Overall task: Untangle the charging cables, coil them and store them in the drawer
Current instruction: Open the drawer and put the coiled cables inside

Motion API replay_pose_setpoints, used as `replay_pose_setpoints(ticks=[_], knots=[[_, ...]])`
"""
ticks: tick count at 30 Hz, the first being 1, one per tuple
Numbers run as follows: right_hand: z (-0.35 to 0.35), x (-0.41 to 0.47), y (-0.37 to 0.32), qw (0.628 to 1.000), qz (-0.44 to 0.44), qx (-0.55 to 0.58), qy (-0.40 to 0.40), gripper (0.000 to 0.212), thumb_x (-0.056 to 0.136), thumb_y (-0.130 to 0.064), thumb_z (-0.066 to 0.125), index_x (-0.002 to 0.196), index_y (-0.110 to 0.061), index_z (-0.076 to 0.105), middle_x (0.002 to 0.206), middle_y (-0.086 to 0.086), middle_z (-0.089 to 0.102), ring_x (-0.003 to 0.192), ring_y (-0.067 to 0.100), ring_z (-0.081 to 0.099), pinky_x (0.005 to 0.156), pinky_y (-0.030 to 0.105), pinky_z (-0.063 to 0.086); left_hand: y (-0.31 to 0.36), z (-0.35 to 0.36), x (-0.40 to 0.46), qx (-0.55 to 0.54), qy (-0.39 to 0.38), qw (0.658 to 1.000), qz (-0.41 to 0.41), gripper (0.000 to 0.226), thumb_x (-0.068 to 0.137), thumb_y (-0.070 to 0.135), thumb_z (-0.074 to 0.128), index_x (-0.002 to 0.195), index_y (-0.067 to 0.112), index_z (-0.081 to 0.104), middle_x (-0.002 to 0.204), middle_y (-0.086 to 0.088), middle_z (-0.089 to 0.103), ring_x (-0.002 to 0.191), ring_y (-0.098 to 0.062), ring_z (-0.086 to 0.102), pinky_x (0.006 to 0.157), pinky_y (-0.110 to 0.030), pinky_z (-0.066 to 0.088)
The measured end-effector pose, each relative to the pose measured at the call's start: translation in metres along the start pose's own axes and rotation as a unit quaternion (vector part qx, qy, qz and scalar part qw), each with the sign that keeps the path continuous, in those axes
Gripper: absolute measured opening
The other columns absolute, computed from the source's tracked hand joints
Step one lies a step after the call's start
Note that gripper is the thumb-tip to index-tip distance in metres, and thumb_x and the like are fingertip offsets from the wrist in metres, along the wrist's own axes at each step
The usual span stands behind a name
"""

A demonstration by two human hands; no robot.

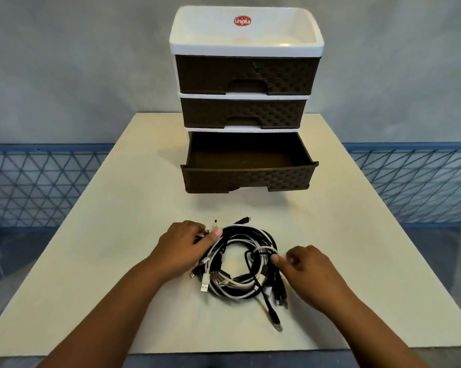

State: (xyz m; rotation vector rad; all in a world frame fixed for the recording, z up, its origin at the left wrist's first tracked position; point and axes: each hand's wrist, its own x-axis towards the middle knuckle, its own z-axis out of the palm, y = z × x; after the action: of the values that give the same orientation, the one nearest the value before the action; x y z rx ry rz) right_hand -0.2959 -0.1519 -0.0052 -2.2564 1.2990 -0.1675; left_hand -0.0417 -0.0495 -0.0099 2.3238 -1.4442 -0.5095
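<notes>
a tangled bundle of black and white charging cables [240, 264] lies on the pale table [96, 261], near the front edge. the left hand [182, 247] lies on the left side of the bundle, fingers closed over some strands. the right hand [301, 264] pinches a white loop on the right side. behind stands a drawer unit [246, 75]; its bottom drawer [248, 176] is pulled open.
</notes>
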Motion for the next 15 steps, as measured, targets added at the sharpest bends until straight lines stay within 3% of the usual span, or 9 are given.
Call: replay_pose_setpoints(ticks=[2,5,9,12,15], knots=[[0.006,0.000,-0.006,1.000,-0.005,-0.003,0.006,0.062,0.088,-0.070,0.041,0.061,-0.015,0.046,0.067,0.002,0.046,0.062,0.018,0.048,0.054,0.031,0.035,0.007,0.003,0.004,0.021,-0.010,1.000,-0.019,0.077,0.068,0.096,0.018,0.074,0.028,0.054,0.088,0.007,0.056,0.093,-0.022,0.057,0.068,-0.033,0.040],[0.012,0.001,-0.016,1.000,-0.004,-0.025,0.005,0.061,0.083,-0.078,0.039,0.068,-0.020,0.048,0.079,0.000,0.049,0.073,0.019,0.053,0.058,0.032,0.038,0.022,0.002,0.006,0.086,-0.039,0.993,-0.069,0.089,0.058,0.098,0.033,0.109,0.029,0.056,0.116,0.006,0.053,0.111,-0.020,0.049,0.084,-0.039,0.040],[0.015,0.003,-0.026,0.999,0.015,-0.047,-0.001,0.063,0.077,-0.084,0.041,0.081,-0.022,0.051,0.086,0.000,0.055,0.082,0.021,0.058,0.056,0.031,0.038,0.040,-0.002,0.006,0.136,-0.077,0.983,-0.092,0.098,0.063,0.080,0.061,0.141,0.025,0.034,0.143,-0.001,0.039,0.132,-0.025,0.035,0.101,-0.050,0.032],[0.014,0.009,-0.029,0.999,0.030,-0.036,-0.019,0.055,0.081,-0.075,0.050,0.089,-0.020,0.051,0.086,-0.002,0.057,0.082,0.021,0.058,0.058,0.031,0.040,0.048,-0.002,0.007,0.179,-0.092,0.975,-0.098,0.086,0.070,0.067,0.063,0.139,0.026,0.035,0.140,-0.003,0.041,0.132,-0.026,0.033,0.102,-0.050,0.030],[0.012,0.013,-0.032,0.998,0.042,-0.019,-0.037,0.042,0.083,-0.062,0.056,0.084,-0.021,0.048,0.075,-0.007,0.053,0.074,0.019,0.056,0.058,0.030,0.040,0.050,0.001,0.007,0.173,-0.086,0.974,-0.114,0.076,0.071,0.060,0.065,0.134,0.025,0.042,0.134,-0.004,0.043,0.127,-0.027,0.038,0.099,-0.048,0.035]])
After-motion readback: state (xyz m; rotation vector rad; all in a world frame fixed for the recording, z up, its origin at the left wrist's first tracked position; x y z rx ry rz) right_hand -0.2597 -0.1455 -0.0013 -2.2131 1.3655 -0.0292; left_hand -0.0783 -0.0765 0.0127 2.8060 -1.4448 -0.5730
